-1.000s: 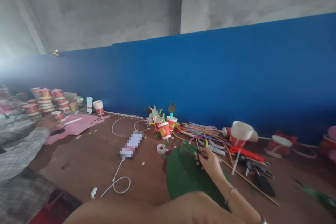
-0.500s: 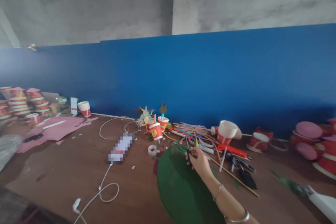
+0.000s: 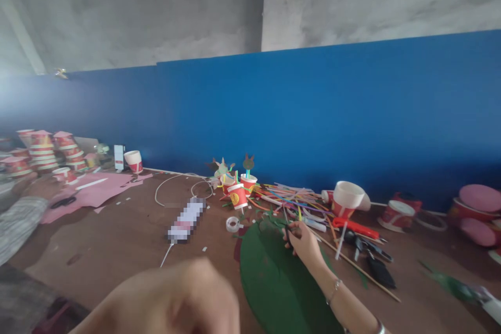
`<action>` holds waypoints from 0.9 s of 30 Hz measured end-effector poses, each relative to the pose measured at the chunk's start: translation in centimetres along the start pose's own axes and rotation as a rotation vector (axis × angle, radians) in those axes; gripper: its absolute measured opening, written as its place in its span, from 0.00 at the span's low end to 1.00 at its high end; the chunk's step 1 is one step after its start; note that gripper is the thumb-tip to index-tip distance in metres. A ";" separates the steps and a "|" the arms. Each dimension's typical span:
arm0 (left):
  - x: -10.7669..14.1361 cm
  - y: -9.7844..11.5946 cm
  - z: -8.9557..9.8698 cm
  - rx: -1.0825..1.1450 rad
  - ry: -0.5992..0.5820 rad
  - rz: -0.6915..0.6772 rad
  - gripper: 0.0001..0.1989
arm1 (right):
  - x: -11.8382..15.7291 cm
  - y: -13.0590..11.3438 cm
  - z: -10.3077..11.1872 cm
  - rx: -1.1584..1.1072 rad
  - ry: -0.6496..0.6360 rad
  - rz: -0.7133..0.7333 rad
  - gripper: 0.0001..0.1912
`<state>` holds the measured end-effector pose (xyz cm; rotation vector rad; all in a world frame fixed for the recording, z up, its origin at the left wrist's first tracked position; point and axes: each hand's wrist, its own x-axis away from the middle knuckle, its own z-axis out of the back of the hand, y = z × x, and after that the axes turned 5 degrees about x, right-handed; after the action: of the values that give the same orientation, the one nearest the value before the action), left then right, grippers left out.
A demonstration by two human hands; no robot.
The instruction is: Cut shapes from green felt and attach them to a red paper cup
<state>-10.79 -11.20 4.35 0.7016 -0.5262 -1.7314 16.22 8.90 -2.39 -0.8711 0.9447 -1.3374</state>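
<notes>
My right hand (image 3: 305,242) is closed around a pair of scissors (image 3: 288,235) with dark handles, their blades pointing away from me. It rests at the far right part of a large round green sheet (image 3: 274,282), which lies flat near several green scraps. My left hand (image 3: 195,292) is close to the camera at the bottom, blurred, left of the green sheet. Its fingers curl down out of sight, and whether it holds anything is hidden. A roll of clear tape (image 3: 232,224) lies just left of the sheet.
Coloured strips (image 3: 289,195), a white paper cup (image 3: 348,195), a red tool (image 3: 358,228), keys (image 3: 379,269) and a thin stick (image 3: 368,274) lie right. A phone (image 3: 187,219) with a cable lies left. At far left, a person's sleeve (image 3: 23,222) is beside pink paper (image 3: 97,193).
My left hand has come into view at the bottom. The view has shifted slightly, so everything sits a little further right. My right hand keeps the scissors over the green sheet.
</notes>
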 end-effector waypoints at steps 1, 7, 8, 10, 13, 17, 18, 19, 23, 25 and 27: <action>-2.3 0.4 0.9 -0.012 -0.009 -0.015 0.12 | 0.0 0.0 0.0 0.002 -0.003 0.003 0.13; -9.6 -1.2 0.9 -0.505 0.115 0.012 0.06 | 0.0 0.0 0.1 0.039 -0.002 0.013 0.12; -9.6 -2.2 0.4 -0.558 0.147 0.015 0.07 | 0.0 0.0 0.1 0.039 -0.002 0.016 0.12; -9.3 -4.3 -0.4 -0.638 0.210 0.036 0.14 | 0.1 0.0 0.1 0.029 -0.004 0.019 0.12; -9.0 -6.8 -0.7 -0.702 0.258 0.100 0.21 | 0.0 0.0 0.0 0.015 0.002 0.012 0.13; -9.0 -8.1 -0.6 -0.717 0.207 0.157 0.26 | 0.1 -0.1 0.0 0.004 0.013 0.001 0.13; -9.0 -8.1 -0.7 -0.708 0.194 0.164 0.27 | 0.1 -0.1 0.0 0.000 0.016 -0.002 0.13; -9.0 -8.0 -0.9 -0.692 0.186 0.166 0.27 | 0.1 -0.2 0.0 -0.003 0.019 -0.005 0.13; -9.5 -6.0 -1.8 -0.559 0.208 0.047 0.25 | 0.3 -0.5 0.1 -0.031 0.051 -0.013 0.15; -10.4 -4.2 -2.4 -0.458 0.217 -0.095 0.22 | 0.3 -0.6 0.1 -0.061 0.080 -0.008 0.17; -11.9 -2.3 -3.3 -0.363 0.185 -0.190 0.18 | 0.4 -0.7 0.2 -0.085 0.108 -0.001 0.19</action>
<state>-7.91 0.90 2.63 0.6554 -0.0140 -1.8504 16.15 8.50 -1.70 -0.8707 1.0915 -1.3640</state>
